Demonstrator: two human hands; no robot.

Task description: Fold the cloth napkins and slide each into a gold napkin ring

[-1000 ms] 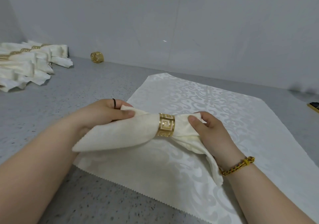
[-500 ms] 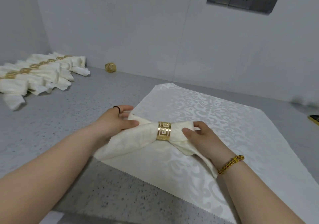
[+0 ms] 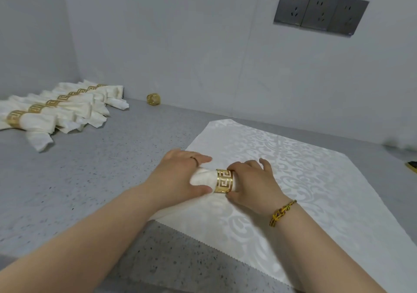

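While left hand point(image 3: 178, 177) fingers curl round napkin point(image 3: 203, 180), right hand point(image 3: 253, 186) fingers grip gold ring point(image 3: 224, 181); long axis left-right.

Pale grey walls point(image 3: 180, 44), triple socket panel point(image 3: 320, 10), speckled grey counter point(image 3: 90, 180).

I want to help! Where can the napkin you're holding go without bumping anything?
The bare grey counter between the napkin row and the flat cloth is free. Crowded: the far left corner with that row, and the spare ring by the wall.
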